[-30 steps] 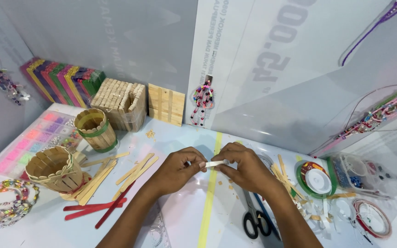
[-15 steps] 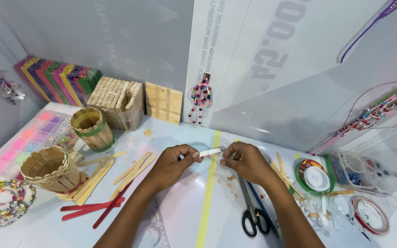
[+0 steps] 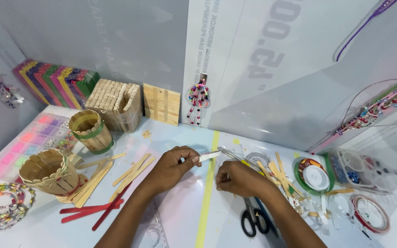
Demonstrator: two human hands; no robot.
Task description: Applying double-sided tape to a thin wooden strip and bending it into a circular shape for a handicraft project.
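Two bare hands work over the white table (image 3: 47, 229): the left hand (image 3: 173, 167) pinches a flat white craft stick (image 3: 207, 156) between thumb and fingers, held just above the tabletop, while the right hand (image 3: 240, 178) is curled shut (contents hidden). Black-handled scissors (image 3: 253, 220) lie just beside the right hand.

Your left hand (image 3: 171, 167) and right hand (image 3: 241, 178) are bare, with no gloves or rings showing; both forearms are uncovered, no sleeves in view.
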